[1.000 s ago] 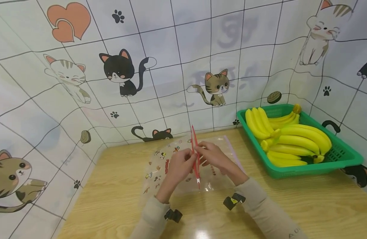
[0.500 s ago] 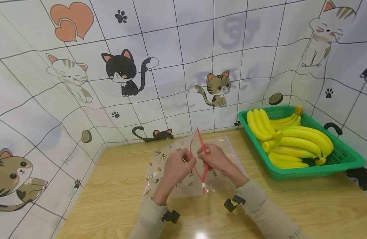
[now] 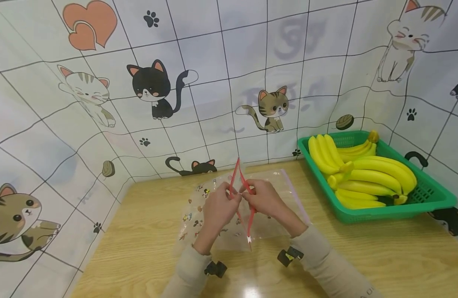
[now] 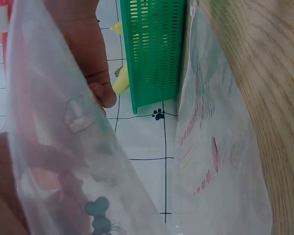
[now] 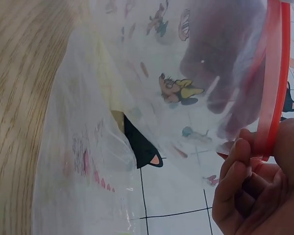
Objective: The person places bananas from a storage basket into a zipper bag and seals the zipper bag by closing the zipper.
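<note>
A clear zip bag point(image 5: 181, 122) with cartoon prints stands upright between the hands, its red zip edges point(image 3: 251, 219) spread into a narrow mouth. My left hand point(image 3: 219, 209) pinches the left edge. Opposite it, my right hand point(image 3: 266, 198) pinches the right edge, thumb and fingertips gripping the red strip in the right wrist view. The hands are close together near the middle of the mouth. A white slider point(image 3: 249, 239) sits at the near end of the zip. Through the film in the right wrist view, the left hand point(image 5: 210, 54) shows blurred.
Another clear printed bag point(image 3: 279, 182) with a lilac edge lies flat on the wooden table point(image 3: 139, 231) under the hands. To the right stands a green basket point(image 3: 408, 207) with several bunches of bananas point(image 3: 378, 180). A cat-patterned wall covering point(image 3: 206, 82) encloses the back and sides.
The red edges, nearly together a second ago, have come apart into a mouth. Since half a second ago the hands have drawn a little closer and the mouth's far tip has shifted left.
</note>
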A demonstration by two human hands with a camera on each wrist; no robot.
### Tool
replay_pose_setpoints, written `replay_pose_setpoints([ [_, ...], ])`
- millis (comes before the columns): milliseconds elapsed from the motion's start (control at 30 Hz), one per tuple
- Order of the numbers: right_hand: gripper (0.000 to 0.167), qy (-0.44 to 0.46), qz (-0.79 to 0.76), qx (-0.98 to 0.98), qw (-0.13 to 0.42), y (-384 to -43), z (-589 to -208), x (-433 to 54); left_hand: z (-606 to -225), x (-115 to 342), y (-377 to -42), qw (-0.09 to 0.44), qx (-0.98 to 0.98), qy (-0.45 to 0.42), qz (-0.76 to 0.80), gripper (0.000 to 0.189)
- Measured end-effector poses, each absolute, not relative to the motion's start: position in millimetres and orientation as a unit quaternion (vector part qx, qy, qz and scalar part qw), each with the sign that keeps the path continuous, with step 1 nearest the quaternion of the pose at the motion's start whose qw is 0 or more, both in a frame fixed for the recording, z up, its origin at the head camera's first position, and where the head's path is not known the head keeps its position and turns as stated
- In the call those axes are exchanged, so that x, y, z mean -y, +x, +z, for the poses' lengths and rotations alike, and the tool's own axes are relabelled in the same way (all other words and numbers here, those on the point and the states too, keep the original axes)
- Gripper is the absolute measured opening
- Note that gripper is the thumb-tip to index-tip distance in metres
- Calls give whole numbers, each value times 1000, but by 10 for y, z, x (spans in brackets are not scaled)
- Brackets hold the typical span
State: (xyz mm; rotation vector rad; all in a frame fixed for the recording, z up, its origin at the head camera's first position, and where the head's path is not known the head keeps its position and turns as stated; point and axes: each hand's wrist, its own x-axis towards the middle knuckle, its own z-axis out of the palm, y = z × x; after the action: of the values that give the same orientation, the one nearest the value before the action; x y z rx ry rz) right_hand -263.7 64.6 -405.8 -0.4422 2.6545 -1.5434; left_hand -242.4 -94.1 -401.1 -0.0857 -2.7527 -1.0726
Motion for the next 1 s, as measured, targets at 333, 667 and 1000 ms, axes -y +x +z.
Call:
replay_pose_setpoints([
  [333, 24, -92, -467, -879, 7, -2636, -4083, -704, -4050, 881, -2428, 103, 918, -57, -378, 9],
  [667, 13, -69, -432, -899, 23, -2739, -4207, -752, -3886, 1040, -2413, 138, 910, -21, -392, 12],
  [1000, 31, -65, -453, -889, 21, -2795, -4240, -739, -3864, 1042, -2443, 151, 896, -21, -416, 19],
])
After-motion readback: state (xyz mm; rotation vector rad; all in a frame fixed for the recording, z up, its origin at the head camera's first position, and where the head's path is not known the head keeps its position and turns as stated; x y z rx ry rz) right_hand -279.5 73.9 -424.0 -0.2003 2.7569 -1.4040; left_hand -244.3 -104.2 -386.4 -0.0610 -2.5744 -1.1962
